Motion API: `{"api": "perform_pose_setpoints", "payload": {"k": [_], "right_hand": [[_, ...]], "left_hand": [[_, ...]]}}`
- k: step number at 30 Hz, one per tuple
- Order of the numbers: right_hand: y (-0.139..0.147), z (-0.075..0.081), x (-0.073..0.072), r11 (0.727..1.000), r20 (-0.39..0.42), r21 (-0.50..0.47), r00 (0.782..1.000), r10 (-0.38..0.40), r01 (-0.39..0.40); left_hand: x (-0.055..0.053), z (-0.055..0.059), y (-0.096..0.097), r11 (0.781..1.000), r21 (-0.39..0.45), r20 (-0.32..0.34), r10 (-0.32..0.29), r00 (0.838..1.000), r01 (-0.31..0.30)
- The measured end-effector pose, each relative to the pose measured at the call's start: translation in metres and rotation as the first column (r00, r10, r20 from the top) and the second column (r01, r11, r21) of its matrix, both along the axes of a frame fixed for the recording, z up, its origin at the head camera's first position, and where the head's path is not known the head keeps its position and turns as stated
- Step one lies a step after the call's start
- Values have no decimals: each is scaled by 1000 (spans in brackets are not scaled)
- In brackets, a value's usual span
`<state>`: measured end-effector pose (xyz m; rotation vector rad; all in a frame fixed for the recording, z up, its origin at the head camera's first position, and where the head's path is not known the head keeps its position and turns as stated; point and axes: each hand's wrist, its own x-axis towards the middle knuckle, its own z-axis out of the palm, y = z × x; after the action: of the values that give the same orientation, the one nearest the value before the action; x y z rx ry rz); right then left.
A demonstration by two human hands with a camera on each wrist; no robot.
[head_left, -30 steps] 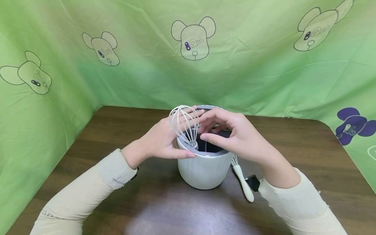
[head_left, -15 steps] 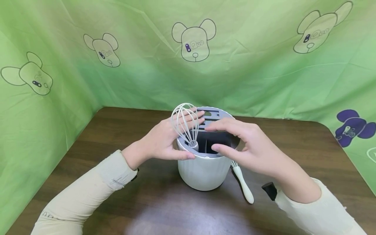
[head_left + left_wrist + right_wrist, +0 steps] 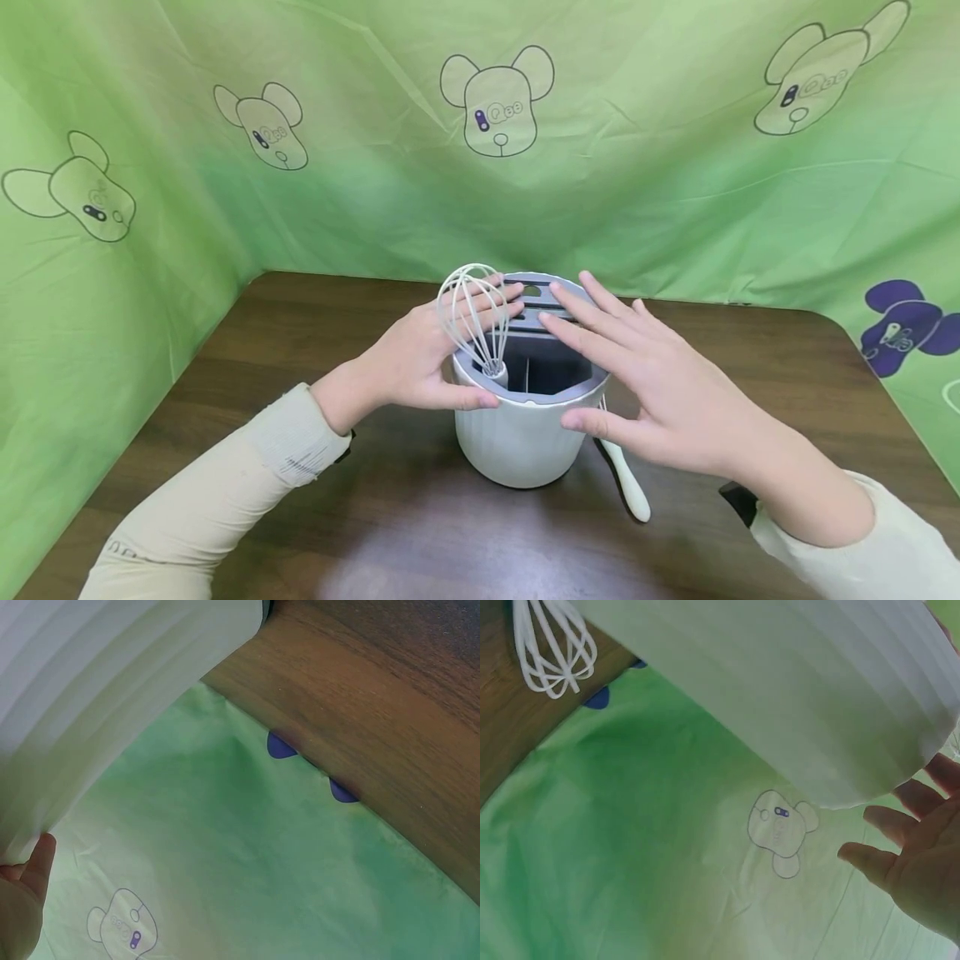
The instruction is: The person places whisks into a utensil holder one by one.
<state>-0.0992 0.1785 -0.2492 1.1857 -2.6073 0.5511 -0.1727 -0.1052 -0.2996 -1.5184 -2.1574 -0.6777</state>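
Note:
A white utensil holder (image 3: 517,446) with a grey slotted top and dark compartments stands upright. One whisk (image 3: 492,374) sits in its left front compartment, wire loops up. My left hand (image 3: 416,354) rests at the left rim behind these wires, fingers straight, thumb along the front wall. In the left wrist view, fingertips touch the ribbed holder (image 3: 97,690) near its rim. Over the holder's right side, my right hand (image 3: 663,392) spreads its straight fingers and holds nothing. A second whisk lies on the table right of the holder, its handle (image 3: 632,490) showing and its wires mostly hidden.
The brown wooden table (image 3: 330,533) has rounded far corners. A green curtain (image 3: 360,208) printed with bear-like heads hangs around its back and sides.
My right hand has moved right and away from the holder's compartments, its bent fingers straightening and spreading. The left hand, holder and both whisks have stayed in place.

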Motion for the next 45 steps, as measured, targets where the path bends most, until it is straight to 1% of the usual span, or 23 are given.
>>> {"api": "perform_pose_setpoints", "payload": {"k": [5, 14, 19, 29, 37, 41, 45], "right_hand": [[9, -3, 4, 999, 19, 38, 1000, -18, 18], [23, -9, 10, 997, 56, 52, 997, -52, 49], [32, -15, 12, 996, 48, 55, 997, -66, 64], [45, -27, 14, 989, 33, 78, 991, -127, 124], [55, -35, 15, 987, 38, 60, 987, -153, 151], [59, -43, 16, 984, 30, 45, 984, -176, 174], [62, -52, 17, 981, 52, 16, 980, -193, 193]], "left_hand": [[0, -1, 0, 1000, -5, 2, -2, 1000, 2], [-1, 0, 0, 1000, -11, 8, 7, 1000, -7], [-1, 0, 1, 1000, -9, 14, 4, 1000, -4], [0, 0, 0, 1000, -9, 13, 13, 1000, -13], [0, 0, 0, 1000, -15, 15, 17, 1000, -17], [0, 0, 0, 1000, -15, 13, 17, 1000, -16], [0, 0, 0, 1000, -14, 11, 16, 1000, -16]]}}
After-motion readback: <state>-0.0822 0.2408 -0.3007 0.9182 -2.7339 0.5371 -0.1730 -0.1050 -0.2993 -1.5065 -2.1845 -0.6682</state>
